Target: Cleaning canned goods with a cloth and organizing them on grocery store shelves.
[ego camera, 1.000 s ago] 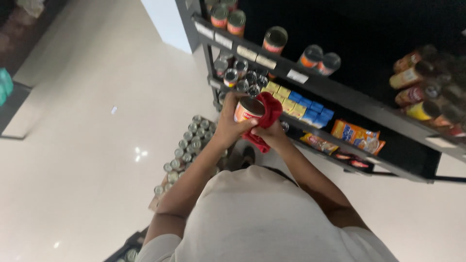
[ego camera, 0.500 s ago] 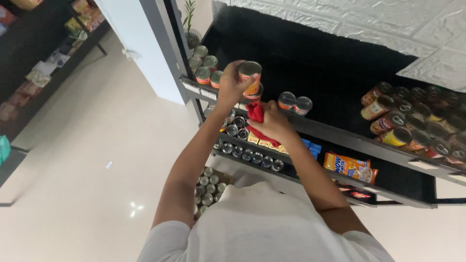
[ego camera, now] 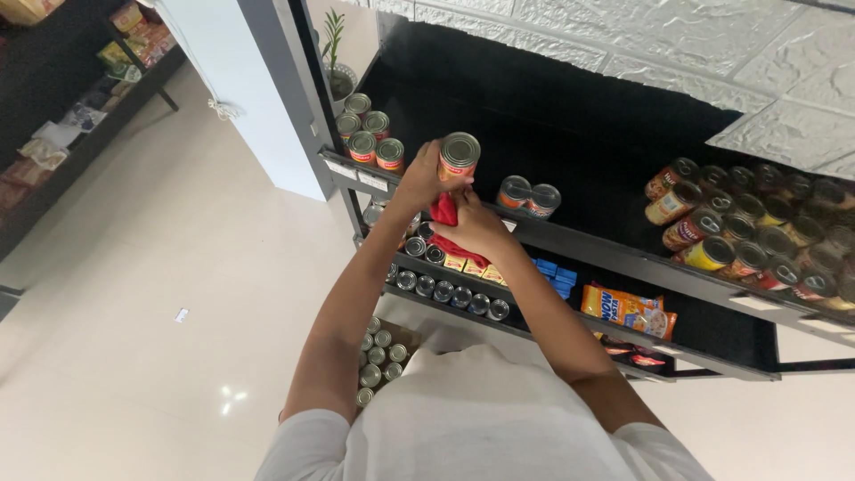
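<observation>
Black shelf (ego camera: 614, 254) — cans (ego camera: 527, 196), probably jars (ego camera: 730, 227)

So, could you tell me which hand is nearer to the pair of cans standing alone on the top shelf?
Right. The right hand, gripping a red cloth, sits just left of the pair of cans. The left hand, holding a can, is farther left.

— What is the tin can (ego camera: 460, 156) like?
— Small and round, with a plain silver lid facing up and a red-and-orange label around its side. It stands upright, raised just above the front edge of the top shelf.
— And the red cloth (ego camera: 444, 214)?
— Bunched and crumpled, bright red, directly under the can, one corner trailing down toward the lower shelf.
</observation>
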